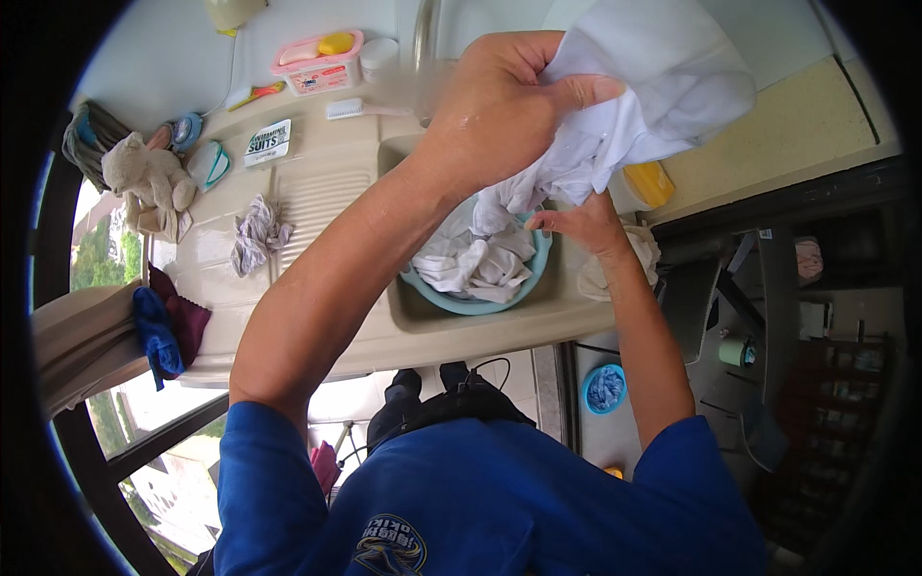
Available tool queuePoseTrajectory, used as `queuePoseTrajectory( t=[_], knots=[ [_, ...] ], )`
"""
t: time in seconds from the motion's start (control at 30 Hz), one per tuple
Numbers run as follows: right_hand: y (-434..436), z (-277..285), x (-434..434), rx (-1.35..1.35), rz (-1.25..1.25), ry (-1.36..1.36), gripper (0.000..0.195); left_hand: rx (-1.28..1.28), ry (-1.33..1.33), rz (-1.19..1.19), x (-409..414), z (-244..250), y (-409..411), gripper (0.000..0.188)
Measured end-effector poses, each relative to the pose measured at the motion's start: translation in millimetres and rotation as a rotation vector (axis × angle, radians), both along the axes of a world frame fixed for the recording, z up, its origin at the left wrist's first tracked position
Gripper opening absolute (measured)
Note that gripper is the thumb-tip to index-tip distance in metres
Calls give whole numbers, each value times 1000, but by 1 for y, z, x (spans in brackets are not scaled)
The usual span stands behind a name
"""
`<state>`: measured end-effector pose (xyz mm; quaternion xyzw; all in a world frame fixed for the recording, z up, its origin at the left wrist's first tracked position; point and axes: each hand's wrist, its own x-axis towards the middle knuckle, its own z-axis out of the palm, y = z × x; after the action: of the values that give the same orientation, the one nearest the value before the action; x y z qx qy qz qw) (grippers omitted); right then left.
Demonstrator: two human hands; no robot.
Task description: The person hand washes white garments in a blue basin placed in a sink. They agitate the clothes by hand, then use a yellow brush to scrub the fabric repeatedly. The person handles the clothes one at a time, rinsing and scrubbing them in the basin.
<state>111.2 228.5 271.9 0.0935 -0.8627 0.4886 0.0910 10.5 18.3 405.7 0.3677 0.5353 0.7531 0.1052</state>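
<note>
My left hand (515, 108) grips a bunched white cloth (648, 79) above the sink, thumb on top, and part of the cloth spreads up to the right. Lower down, my right hand (587, 227) is against the underside of this cloth. Its thumb points left, and the cloth hides its fingers, so its grip cannot be made out. A twisted end of the cloth hangs towards a light blue basin (479, 306), which sits in the sink (403, 317). Wet white fabric (475, 263) lies heaped in the basin.
On the ridged drainboard (324, 209) lies a crumpled grey-and-white cloth (259, 234). Behind are a scrubbing brush (353, 109), a pink-rimmed tub (317, 72) with soap bars and the faucet (425, 57). A plush bear (148, 173) sits left; a blue cloth (157, 338) hangs over the edge.
</note>
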Motion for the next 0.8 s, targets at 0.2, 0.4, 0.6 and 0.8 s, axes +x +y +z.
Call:
queuePoseTrajectory(
  t=[0.2,0.4,0.6,0.8],
  knots=[
    [-20,-77,-20,-456,-81,-180,78,129,-278,-163,21,73,12,19],
    [-51,-85,-43,-1136,-230,-283,58,265,-452,2,12,47,-20,24],
    [-24,-92,-42,-1313,-217,-394,42,385,-782,123,28,-101,-108,34],
    [-3,-86,-40,-1471,33,-400,55,293,-1315,167,69,-252,-131,45]
  ],
)
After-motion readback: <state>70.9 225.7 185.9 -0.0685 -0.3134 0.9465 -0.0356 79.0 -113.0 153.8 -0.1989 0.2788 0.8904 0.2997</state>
